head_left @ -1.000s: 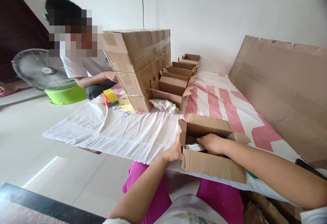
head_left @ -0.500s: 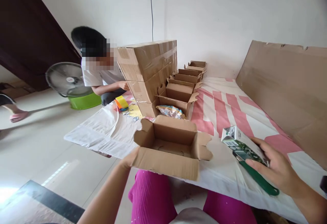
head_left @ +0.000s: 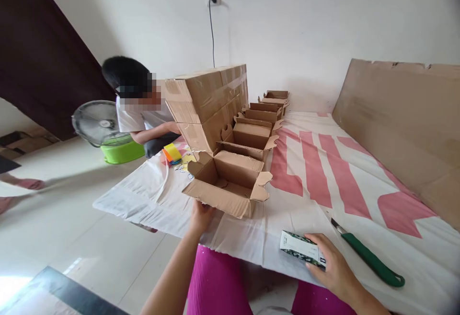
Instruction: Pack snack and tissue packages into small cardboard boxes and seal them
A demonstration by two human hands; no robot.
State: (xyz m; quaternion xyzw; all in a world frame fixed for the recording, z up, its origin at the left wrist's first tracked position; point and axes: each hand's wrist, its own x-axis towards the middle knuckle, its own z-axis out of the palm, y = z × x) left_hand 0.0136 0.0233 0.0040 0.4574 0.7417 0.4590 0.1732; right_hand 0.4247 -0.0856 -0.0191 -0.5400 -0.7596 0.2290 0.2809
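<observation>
My left hand (head_left: 201, 216) grips the near underside of an open cardboard box (head_left: 217, 196), its fingers partly hidden beneath it. The box is tilted, flaps spread, and I see nothing inside. In my right hand (head_left: 332, 263), low over the table's front edge, is a small white and dark-green printed carton (head_left: 300, 249), pinched at its right end between thumb and fingers. To the right of that hand lies a green-handled knife (head_left: 373, 260) with a short blade.
Behind the held box, several open cardboard boxes (head_left: 251, 140) run in a row toward the wall, beside stacked taped cartons (head_left: 212, 101). A large cardboard sheet (head_left: 402, 137) stands at right. At left are a person (head_left: 143, 123), a fan (head_left: 102, 123) and a yellow-orange roll (head_left: 172, 153).
My left hand has moved the open box forward and slightly left, toward the row. My right hand has brought the printed carton left and nearer me, turning it, away from the knife.
</observation>
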